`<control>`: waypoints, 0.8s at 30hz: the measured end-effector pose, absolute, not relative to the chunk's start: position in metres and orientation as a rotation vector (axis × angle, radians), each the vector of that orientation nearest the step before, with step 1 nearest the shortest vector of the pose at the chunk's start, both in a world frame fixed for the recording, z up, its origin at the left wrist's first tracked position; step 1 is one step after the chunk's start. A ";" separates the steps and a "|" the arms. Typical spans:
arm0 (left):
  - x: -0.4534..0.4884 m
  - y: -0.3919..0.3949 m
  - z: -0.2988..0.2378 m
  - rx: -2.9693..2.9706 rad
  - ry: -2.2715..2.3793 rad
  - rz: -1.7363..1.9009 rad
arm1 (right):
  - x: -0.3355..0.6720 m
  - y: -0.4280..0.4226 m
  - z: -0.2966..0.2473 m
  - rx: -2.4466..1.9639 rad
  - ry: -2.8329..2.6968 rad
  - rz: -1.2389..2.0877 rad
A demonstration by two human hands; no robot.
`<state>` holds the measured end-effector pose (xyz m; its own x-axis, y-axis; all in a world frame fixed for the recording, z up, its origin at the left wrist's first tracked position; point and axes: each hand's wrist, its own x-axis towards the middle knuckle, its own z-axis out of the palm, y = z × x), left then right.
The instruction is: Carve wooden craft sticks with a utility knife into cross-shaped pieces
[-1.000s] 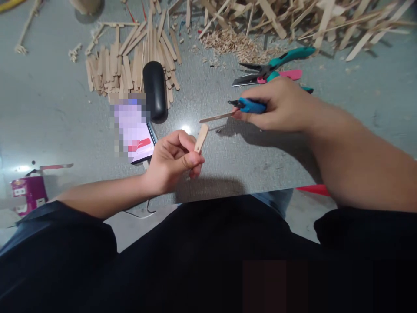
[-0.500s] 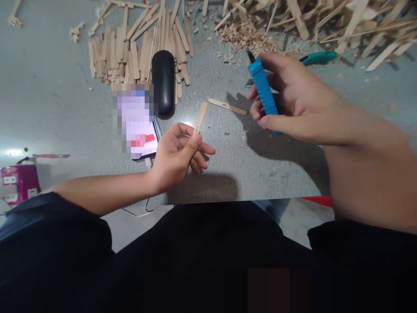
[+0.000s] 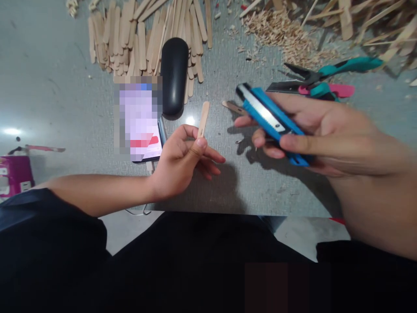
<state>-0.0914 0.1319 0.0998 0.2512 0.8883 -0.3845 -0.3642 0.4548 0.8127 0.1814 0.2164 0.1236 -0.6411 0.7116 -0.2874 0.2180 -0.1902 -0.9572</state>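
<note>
My left hand (image 3: 182, 161) pinches a short wooden stick (image 3: 203, 118) between thumb and forefinger, holding it upright over the grey floor. My right hand (image 3: 312, 130) is closed round a blue utility knife (image 3: 272, 121), which lies slanted across my fingers with its tip pointing up and left. A second, cut wooden stick (image 3: 233, 107) lies on the floor just past the knife's tip, partly hidden by my fingers.
A phone (image 3: 140, 119) and a black oblong case (image 3: 174, 74) lie left of centre. Flat wooden sticks (image 3: 143, 34) are heaped behind them. Wood shavings (image 3: 286, 37) and teal and pink cutters (image 3: 322, 80) lie at the upper right. A purple box (image 3: 13, 174) sits at the far left.
My right hand turned the blue knife from upright to slanted and brought it down and closer. The cut stick was left on the floor. My left hand kept hold of its stick.
</note>
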 end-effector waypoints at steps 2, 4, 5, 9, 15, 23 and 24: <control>-0.092 0.132 0.099 0.657 0.953 0.945 | 0.186 0.214 0.128 -0.994 -1.773 2.021; -0.092 0.132 0.099 0.662 0.944 0.950 | 0.185 0.206 0.132 -0.972 -1.788 2.052; -0.092 0.132 0.099 0.663 0.942 0.952 | 0.184 0.201 0.133 -0.980 -1.776 2.042; -0.093 0.132 0.098 0.666 0.930 0.965 | 0.174 0.184 0.137 -0.986 -1.675 2.076; -0.093 0.133 0.098 0.661 0.923 0.979 | 0.170 0.186 0.131 -1.012 -1.728 1.910; -0.093 0.134 0.103 0.686 0.938 0.924 | 0.170 0.191 0.114 -0.988 -2.256 0.871; -0.094 0.134 0.104 0.691 0.933 0.915 | 0.169 0.190 0.112 -0.978 -2.306 0.810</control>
